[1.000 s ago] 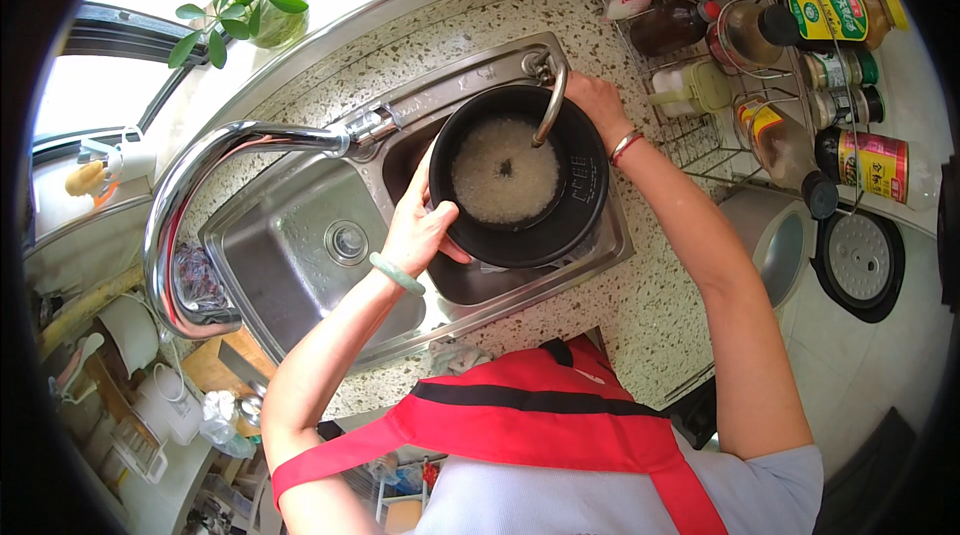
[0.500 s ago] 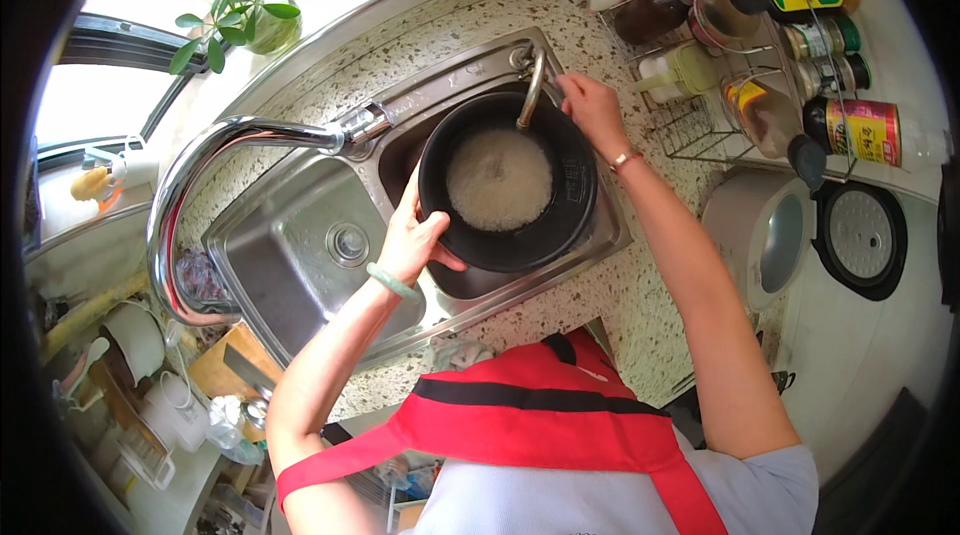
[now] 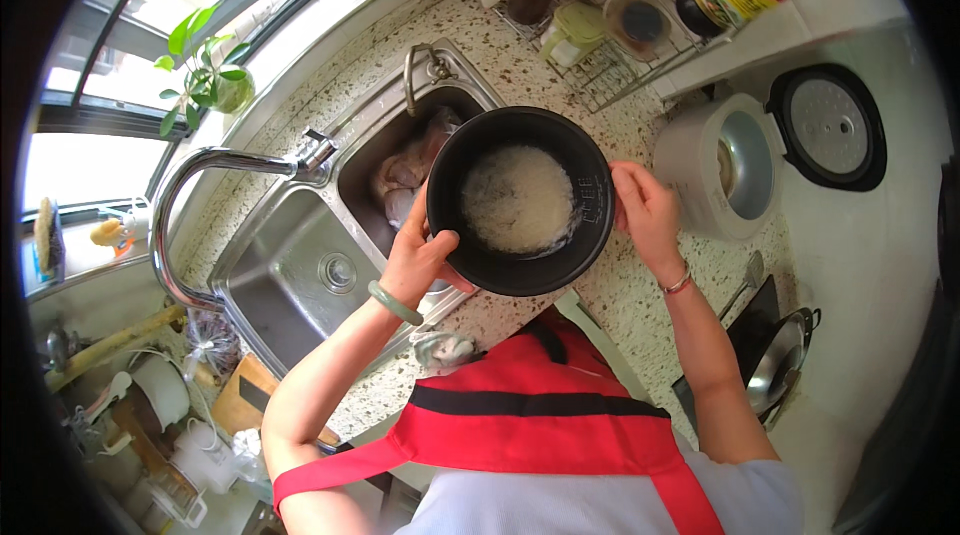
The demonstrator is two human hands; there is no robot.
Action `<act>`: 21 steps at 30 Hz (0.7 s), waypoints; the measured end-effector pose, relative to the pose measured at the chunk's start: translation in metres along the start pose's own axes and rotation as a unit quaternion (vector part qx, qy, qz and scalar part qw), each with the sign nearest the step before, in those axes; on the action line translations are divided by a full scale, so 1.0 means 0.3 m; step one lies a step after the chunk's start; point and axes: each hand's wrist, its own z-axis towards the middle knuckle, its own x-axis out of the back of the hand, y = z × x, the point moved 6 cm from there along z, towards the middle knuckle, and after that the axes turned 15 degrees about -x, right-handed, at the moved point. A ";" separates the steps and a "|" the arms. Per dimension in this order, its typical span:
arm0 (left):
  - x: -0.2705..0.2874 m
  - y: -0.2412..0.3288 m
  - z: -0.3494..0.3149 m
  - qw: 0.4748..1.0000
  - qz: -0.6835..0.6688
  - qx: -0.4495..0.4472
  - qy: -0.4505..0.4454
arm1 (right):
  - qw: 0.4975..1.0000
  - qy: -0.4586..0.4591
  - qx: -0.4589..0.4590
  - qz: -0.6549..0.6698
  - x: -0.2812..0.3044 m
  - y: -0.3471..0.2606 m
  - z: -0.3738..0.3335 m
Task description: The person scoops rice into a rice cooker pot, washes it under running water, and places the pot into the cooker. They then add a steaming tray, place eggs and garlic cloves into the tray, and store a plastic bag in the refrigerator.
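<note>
Nearest: red apron (image 3: 540, 425) with black band, over a light top. Grey cloth (image 3: 443, 349) on near counter edge, left of apron. Pan (image 3: 782, 365) near right on a black surface.

Next, black pot (image 3: 525, 277), held up between both hands, over the sink's right edge and the counter, opening up; pale rice-like grains (image 3: 520, 203) inside. Left hand (image 3: 420, 257), green bangle (image 3: 394, 303) on wrist, closed round pot's left side, thumb at rim; other fingers partly hidden behind pot. Right hand (image 3: 648, 217), thin bracelet (image 3: 678, 281) on wrist, fingers curled on right rim; firmness can't be told.

Farther left: steel sink (image 3: 285, 270), two basins, large curved faucet (image 3: 185, 190) over left one. Clear plastic bag (image 3: 402, 180) in right basin, contents unclear; small spout (image 3: 409, 80) at its far end. Right: white rice cooker (image 3: 690, 175), lid (image 3: 825, 125) open. Far: wire rack (image 3: 610, 75) with bottles right, potted plant (image 3: 232, 93) by window left.
</note>
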 end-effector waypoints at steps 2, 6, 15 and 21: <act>-0.042 0.028 -0.021 0.999 0.026 -0.016 -0.011 | 0.998 -0.006 -0.006 0.056 0.023 0.013 -0.040; -0.176 0.067 -0.025 0.997 0.066 -0.010 -0.044 | 0.994 0.036 0.004 0.103 0.137 0.061 -0.089; -0.594 0.198 0.045 0.976 0.125 0.051 -0.174 | 0.975 0.146 0.018 0.168 0.527 0.112 -0.159; -0.939 0.215 0.200 0.945 0.183 0.035 -0.268 | 0.952 0.250 0.007 0.176 0.835 0.155 -0.172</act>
